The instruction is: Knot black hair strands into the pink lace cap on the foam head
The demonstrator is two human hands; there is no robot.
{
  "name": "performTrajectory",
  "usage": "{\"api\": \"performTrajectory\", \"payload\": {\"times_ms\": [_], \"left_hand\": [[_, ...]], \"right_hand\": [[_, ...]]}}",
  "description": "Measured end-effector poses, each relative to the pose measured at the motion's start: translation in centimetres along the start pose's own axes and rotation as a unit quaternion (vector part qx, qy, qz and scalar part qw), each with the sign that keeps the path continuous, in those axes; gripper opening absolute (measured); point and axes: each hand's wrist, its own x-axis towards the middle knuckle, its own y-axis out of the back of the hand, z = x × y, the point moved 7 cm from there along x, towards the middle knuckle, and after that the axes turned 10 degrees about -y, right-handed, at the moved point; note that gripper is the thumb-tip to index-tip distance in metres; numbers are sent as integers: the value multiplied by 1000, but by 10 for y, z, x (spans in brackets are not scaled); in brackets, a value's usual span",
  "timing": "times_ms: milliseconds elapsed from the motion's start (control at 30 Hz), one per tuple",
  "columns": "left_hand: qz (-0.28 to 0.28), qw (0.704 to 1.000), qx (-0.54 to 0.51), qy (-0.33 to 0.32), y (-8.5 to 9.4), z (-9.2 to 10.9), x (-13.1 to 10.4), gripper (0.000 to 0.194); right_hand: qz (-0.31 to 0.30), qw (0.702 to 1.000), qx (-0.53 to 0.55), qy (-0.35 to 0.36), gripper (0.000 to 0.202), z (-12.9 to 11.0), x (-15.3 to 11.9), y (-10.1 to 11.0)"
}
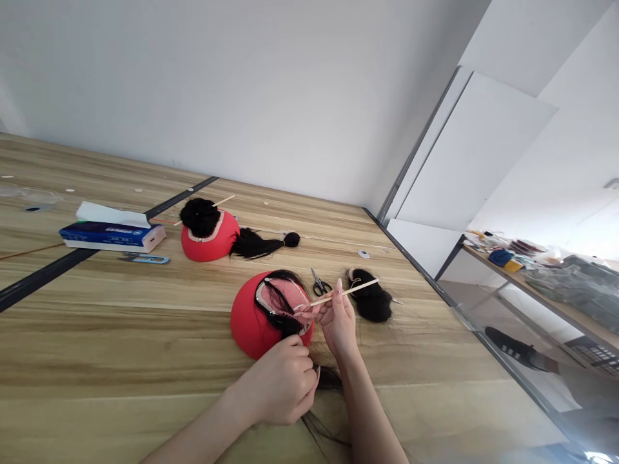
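A red dome-shaped wig block (247, 322) lies on the table, with a pinkish mesh cap (285, 293) pinned on top. Black hair strands (278, 322) cross the cap's edge. My left hand (285, 380) is closed at the near side of the block around a lock of black hair, whose loose ends (329, 379) trail out beneath it. My right hand (337, 322) pinches a thin wooden stick (360, 288) that slants over the cap's right edge. The right fingertips are close to the mesh; whether they touch it I cannot tell.
Scissors (320, 283) and a black hairpiece (372, 303) lie beyond my right hand. Farther back are a second red block (213, 241) with bundled hair (199, 217), a ponytail (258, 243), a blue cutter (151, 259) and a tissue box (109, 236). A shelf (546, 290) stands at right.
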Motion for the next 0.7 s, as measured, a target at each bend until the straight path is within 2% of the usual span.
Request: {"api": "performTrajectory", "payload": {"times_ms": [167, 300, 533, 700], "left_hand": [[2, 1000, -3, -2, -4, -2, -1, 20], [24, 1000, 5, -17, -2, 0, 0, 20], [105, 993, 33, -39, 11, 5, 5, 26], [111, 991, 48, -57, 6, 4, 3, 26]], "right_hand": [[5, 999, 6, 39, 40, -11, -2, -2], [-5, 998, -14, 62, 39, -26, -1, -10], [-37, 992, -65, 99, 37, -65, -1, -30], [-42, 988, -76, 132, 36, -93, 0, -45]]}}
